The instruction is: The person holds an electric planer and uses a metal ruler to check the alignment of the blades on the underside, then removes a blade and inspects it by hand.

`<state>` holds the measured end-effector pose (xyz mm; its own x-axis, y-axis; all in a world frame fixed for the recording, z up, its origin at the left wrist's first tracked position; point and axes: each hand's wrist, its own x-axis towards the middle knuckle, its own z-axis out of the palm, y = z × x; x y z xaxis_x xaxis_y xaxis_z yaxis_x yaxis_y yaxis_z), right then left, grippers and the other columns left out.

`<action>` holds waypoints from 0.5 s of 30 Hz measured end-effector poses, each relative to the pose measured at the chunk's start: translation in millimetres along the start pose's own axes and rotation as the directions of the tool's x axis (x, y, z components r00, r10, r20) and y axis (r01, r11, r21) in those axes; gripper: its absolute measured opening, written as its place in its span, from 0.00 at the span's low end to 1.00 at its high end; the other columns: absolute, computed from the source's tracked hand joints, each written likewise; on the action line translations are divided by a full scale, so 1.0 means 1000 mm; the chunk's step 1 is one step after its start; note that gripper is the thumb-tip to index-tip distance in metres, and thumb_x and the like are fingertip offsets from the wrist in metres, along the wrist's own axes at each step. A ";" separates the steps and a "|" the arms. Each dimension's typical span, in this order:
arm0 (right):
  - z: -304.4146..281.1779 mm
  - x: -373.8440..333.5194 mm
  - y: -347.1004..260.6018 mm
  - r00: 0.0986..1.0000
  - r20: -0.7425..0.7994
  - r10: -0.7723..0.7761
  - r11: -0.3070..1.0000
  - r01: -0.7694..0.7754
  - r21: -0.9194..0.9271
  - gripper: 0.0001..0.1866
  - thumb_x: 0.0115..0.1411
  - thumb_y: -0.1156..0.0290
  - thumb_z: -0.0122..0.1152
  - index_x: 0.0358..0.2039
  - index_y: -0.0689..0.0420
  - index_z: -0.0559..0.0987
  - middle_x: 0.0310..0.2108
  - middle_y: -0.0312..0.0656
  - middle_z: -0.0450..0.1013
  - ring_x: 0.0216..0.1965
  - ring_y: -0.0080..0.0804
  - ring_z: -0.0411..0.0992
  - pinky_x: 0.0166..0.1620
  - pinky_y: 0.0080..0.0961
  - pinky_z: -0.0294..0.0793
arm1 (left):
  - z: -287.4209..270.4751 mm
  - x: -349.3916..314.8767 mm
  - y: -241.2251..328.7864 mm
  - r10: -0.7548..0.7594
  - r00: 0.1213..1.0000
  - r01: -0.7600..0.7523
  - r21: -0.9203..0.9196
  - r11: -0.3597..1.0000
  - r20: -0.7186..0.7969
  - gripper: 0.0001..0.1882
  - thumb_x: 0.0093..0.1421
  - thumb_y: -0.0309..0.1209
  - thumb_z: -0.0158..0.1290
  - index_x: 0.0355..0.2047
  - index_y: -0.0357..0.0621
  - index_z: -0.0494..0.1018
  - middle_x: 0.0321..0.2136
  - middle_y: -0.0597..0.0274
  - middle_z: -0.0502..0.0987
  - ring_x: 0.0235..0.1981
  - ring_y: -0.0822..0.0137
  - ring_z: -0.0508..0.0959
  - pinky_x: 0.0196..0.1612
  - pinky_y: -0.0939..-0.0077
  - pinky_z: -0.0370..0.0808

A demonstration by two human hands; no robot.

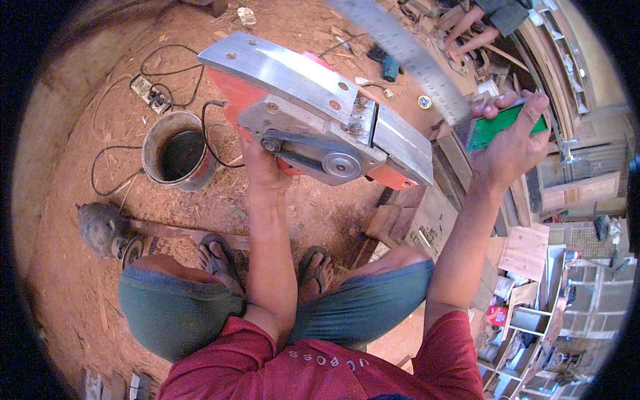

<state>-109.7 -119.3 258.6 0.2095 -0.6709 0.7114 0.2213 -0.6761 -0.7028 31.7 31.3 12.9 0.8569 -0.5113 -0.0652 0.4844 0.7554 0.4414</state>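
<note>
the left hand (pixel 267 167) grips the planer (pixel 310 123), its long axis slanting toward the right forearm (pixel 470 240); the right hand (pixel 510 152) clasps a green-handled square (pixel 433 90).

Red power planer (pixel 307 117) up in the air, tilted, silver sole (pixel 287 68) facing up, side belt (pixel 303 150) exposed; green-handled metal square (pixel 418 67) raised just beside it, marked blade (pixel 400 47) blurred.

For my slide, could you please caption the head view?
Left hand holding an orange-and-silver metal planer, right hand gripping a green-handled silver ruler.
</note>
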 end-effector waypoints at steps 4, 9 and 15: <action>0.006 -0.009 -0.002 0.968 0.190 0.166 0.971 -0.194 0.140 0.20 0.71 0.50 0.50 0.33 0.55 0.67 0.23 0.39 0.67 0.20 0.27 0.66 0.26 0.27 0.70 | 0.003 -0.002 -0.005 -0.032 0.997 0.037 -0.083 0.996 0.070 0.34 0.63 0.54 0.52 0.62 0.46 0.66 0.57 0.59 0.74 0.55 0.56 0.75 0.57 0.54 0.74; 0.005 -0.009 -0.003 0.932 0.268 0.246 0.944 -0.293 0.153 0.20 0.71 0.49 0.50 0.32 0.53 0.66 0.23 0.38 0.65 0.20 0.27 0.65 0.25 0.27 0.69 | 0.008 -0.004 -0.005 0.008 0.998 0.002 -0.178 0.984 0.055 0.28 0.69 0.52 0.46 0.59 0.45 0.66 0.49 0.59 0.78 0.45 0.62 0.82 0.45 0.64 0.82; 0.005 -0.008 -0.002 0.927 0.253 0.276 0.940 -0.315 0.129 0.20 0.70 0.48 0.51 0.34 0.53 0.66 0.24 0.37 0.66 0.20 0.27 0.65 0.25 0.27 0.68 | 0.014 -0.005 -0.003 0.008 0.998 0.005 -0.210 0.978 0.059 0.24 0.70 0.47 0.46 0.59 0.45 0.66 0.50 0.58 0.77 0.46 0.60 0.81 0.45 0.64 0.82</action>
<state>-107.4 -111.3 253.8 0.4966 -0.7317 0.4670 0.2647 -0.3848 -0.8843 23.3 25.2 24.7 0.8487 -0.5289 -0.0089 0.5148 0.8220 0.2436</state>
